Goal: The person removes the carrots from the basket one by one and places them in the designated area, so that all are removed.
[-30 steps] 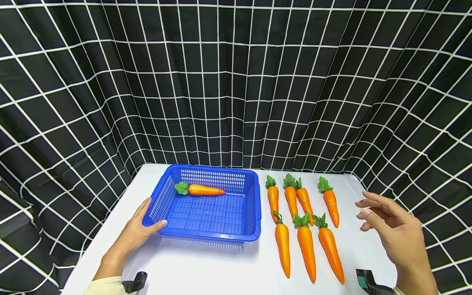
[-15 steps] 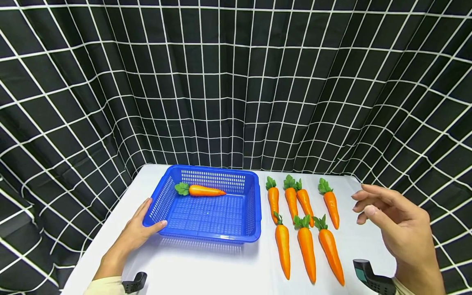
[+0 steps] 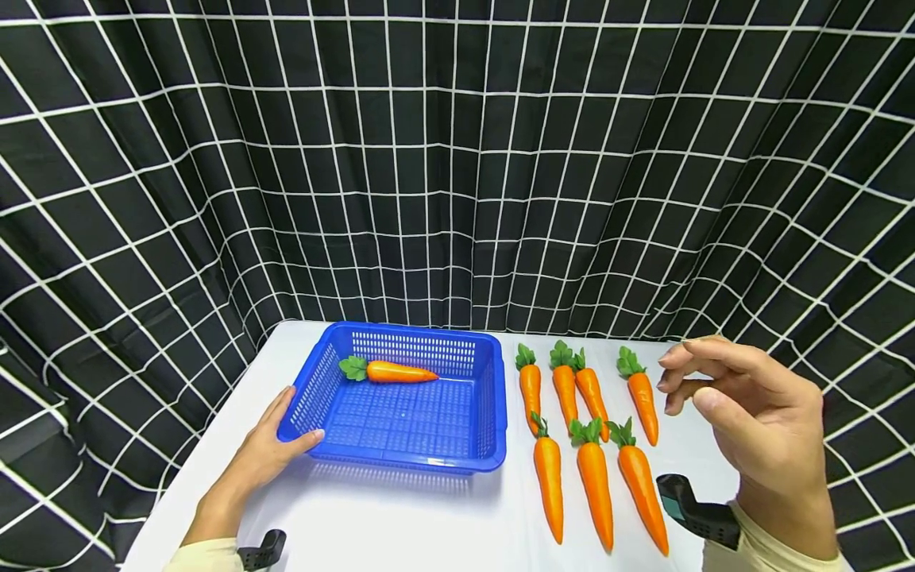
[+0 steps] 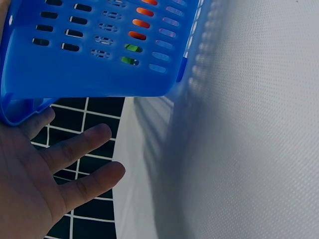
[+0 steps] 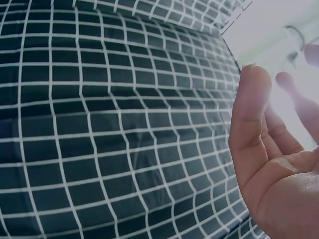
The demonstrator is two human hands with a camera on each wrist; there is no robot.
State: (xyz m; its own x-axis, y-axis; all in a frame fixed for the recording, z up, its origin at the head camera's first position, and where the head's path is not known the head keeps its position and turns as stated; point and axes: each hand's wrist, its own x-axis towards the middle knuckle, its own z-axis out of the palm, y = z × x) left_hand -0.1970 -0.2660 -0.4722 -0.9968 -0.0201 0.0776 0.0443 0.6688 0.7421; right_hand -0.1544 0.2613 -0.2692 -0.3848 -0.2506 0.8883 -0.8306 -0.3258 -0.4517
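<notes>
My left hand (image 3: 260, 445) rests at the near left corner of a blue plastic basket (image 3: 400, 461), its thumb over the rim. In the left wrist view the hand's fingers (image 4: 82, 147) are straight and spread just beside the basket's perforated wall (image 4: 94, 74). One orange carrot (image 3: 400, 372) with green leaves lies inside, near the back wall. My right hand (image 3: 765, 421) is raised on the right, fingers loosely bent, holding nothing. Nearest to it are a carrot (image 3: 643, 407) at the back right and another carrot (image 3: 643, 492) at the front right.
Between the basket and my right hand, several more carrots lie in two rough rows, among them a front carrot (image 3: 595, 492) and a back carrot (image 3: 530, 393). The white table (image 3: 386, 524) is enclosed by black curtains (image 3: 457, 199) with a white grid.
My right hand has moved up and left, closer to the carrots. The left hand, the basket and the carrots stay where they were.
</notes>
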